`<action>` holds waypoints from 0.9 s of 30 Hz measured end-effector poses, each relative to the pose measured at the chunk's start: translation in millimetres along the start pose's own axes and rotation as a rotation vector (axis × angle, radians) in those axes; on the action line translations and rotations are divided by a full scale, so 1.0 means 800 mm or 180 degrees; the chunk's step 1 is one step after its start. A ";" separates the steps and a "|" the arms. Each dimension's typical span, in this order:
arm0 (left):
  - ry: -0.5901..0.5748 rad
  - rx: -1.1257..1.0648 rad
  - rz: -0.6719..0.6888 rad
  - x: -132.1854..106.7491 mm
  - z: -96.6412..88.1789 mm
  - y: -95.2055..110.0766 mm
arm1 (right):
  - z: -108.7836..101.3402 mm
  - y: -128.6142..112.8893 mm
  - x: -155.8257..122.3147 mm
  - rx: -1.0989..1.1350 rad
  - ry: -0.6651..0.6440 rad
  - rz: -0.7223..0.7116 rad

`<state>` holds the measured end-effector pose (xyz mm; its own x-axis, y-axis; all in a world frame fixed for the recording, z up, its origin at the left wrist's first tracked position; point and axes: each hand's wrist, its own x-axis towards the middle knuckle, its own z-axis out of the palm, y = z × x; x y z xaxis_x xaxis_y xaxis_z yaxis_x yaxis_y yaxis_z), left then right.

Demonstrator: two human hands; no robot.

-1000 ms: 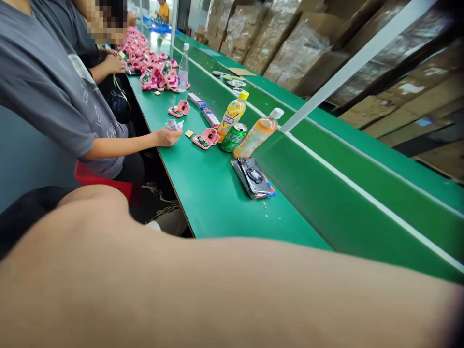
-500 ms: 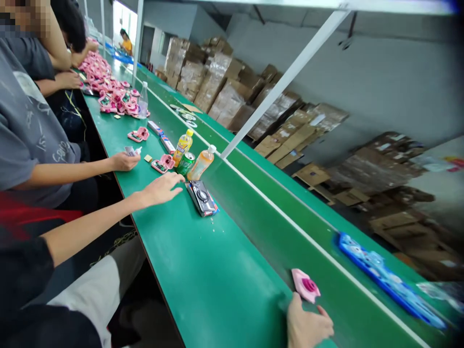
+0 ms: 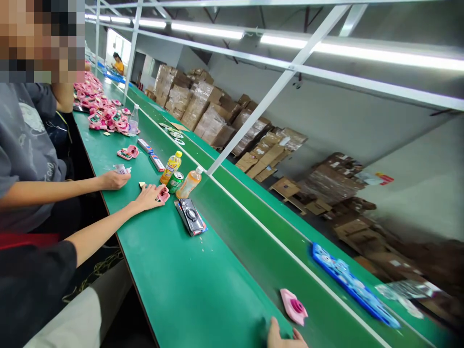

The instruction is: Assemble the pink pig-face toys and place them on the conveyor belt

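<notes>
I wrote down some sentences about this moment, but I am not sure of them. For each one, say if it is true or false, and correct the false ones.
The left hand touches a pink case: true.
The co-worker's hand holds a small white packet: true.
The co-worker's shirt is red: false, it is grey.
The cardboard boxes stand on the green bench: false, they are stacked beyond it.
The dark packet lies on top of the green can: false, it lies on the green bench, apart from the green can.
</notes>
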<state>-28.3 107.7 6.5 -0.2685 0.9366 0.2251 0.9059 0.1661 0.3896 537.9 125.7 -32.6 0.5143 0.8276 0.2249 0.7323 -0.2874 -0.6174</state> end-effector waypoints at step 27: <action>-0.1532 -0.2801 0.1200 -0.204 0.081 0.143 | 0.010 -0.157 -0.287 0.0953 -0.1286 -0.2008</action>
<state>140.3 -6.4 -43.4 0.3109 0.9361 0.1645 0.2971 -0.2602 0.9187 324.2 -24.4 -12.9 -0.1992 0.9176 0.3439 0.6507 0.3862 -0.6538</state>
